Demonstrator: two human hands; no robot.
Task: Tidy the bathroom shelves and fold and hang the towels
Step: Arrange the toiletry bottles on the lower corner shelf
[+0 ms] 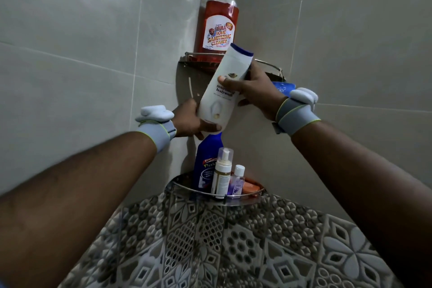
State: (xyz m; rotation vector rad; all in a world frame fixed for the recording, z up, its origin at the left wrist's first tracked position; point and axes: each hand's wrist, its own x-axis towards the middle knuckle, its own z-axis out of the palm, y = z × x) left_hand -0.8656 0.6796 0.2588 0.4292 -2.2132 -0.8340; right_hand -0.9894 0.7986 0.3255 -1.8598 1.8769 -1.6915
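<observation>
A white body wash bottle (pixel 223 91) with a blue cap is tilted in the air between two corner shelves. My left hand (pixel 189 120) grips its lower end, and my right hand (pixel 253 90) grips its middle with the thumb across the label. Behind its cap, the upper corner shelf (pixel 268 66) carries a tall red home sanitizing cleaner bottle (pixel 218 21). The lower corner shelf (pixel 184 183) holds a blue flush cleaner bottle (pixel 205 163), a foam pump bottle (pixel 222 173), a small clear bottle (pixel 237 180) and an orange soap (pixel 250 186).
Grey tiled walls meet in the corner behind the shelves. A blue packet (pixel 284 87) shows just behind my right wrist. Patterned grey floor tiles (pixel 233 248) lie below. Both wrists wear grey bands with white devices.
</observation>
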